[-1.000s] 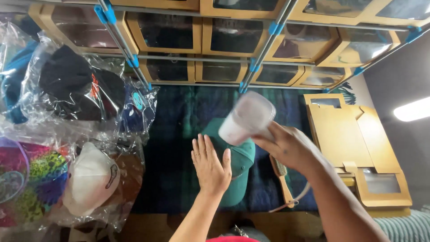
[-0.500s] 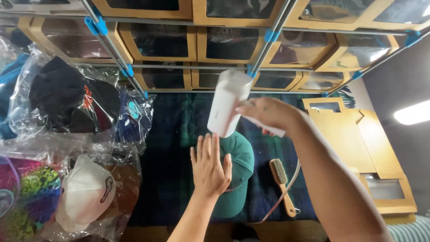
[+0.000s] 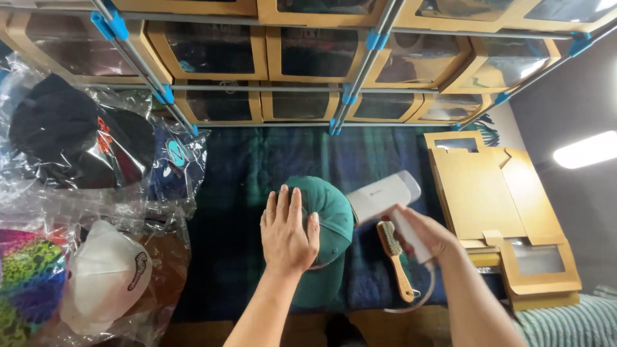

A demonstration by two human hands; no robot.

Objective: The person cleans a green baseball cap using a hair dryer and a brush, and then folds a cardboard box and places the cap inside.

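Plaid blanket [image 3: 257,173], green cap [image 3: 334,212], flat left hand [image 3: 287,234]

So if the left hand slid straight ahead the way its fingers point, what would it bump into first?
The left hand already rests on the green cap. Straight ahead lies the dark plaid cloth, then probably the cardboard boxes on the rack.

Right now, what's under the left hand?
The left hand lies flat on a green cap, which rests on a dark plaid blanket. The hand covers part of the cap's crown, so that patch is hidden. The right hand holds a white handheld appliance beside it.
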